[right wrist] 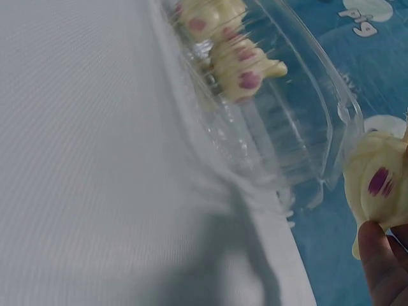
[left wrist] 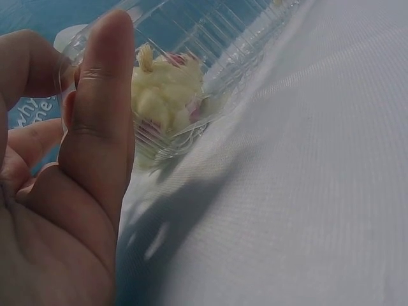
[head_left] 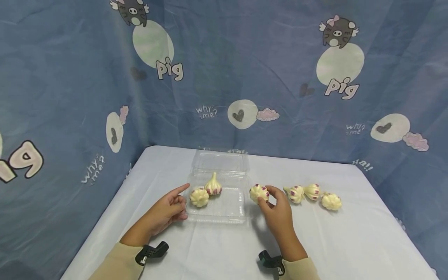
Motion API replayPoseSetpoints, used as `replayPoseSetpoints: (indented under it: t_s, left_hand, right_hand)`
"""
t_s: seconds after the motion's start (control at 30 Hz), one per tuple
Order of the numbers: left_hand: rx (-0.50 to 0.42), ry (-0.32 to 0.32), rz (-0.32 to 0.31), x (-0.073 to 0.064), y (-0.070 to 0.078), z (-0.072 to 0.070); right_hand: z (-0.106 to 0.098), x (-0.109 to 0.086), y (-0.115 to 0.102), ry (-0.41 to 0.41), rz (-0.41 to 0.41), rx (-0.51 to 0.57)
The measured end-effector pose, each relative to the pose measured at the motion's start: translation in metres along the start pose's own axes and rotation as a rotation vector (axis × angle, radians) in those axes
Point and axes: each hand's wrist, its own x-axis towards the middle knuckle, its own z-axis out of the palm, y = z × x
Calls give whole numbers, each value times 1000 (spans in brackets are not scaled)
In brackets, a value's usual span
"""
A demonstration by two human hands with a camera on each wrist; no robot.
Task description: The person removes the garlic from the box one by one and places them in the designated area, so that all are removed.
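My left hand point(head_left: 164, 212) is at the left side of an open clear plastic container point(head_left: 218, 221). Its index finger reaches forward along that side, and in the left wrist view the container's edge lies between thumb and fingers. Inside the container are two garlic bulbs, one lying on its side point(head_left: 199, 197) and one with its stem up point(head_left: 214, 186). Just right of the container, my right hand point(head_left: 280, 212) pinches another purple-marked garlic bulb point(head_left: 259, 193) between thumb and fingers, above the table. The right wrist view shows this held bulb point(right wrist: 376, 182) beside the container's wall.
Several more garlic bulbs lie in a row to the right: one point(head_left: 296, 194), another point(head_left: 312, 191), and the rightmost point(head_left: 331, 201). The container's lid point(head_left: 219, 161) is folded back, away from me. A white cloth covers the table point(head_left: 367, 233); a blue printed curtain point(head_left: 280, 50) hangs behind it.
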Motion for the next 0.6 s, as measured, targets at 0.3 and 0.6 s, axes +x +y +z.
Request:
replayPoseSetpoints:
  t_s: [0.3, 0.6]
  left_hand:
    - [-20, -30, 29, -2, -2, -1]
    - [-18, -18, 24, -2, -1, -1]
  right_hand:
    - [-3, -3, 6, -2, 21, -45]
    - [-9, -6, 12, 7, 32, -74]
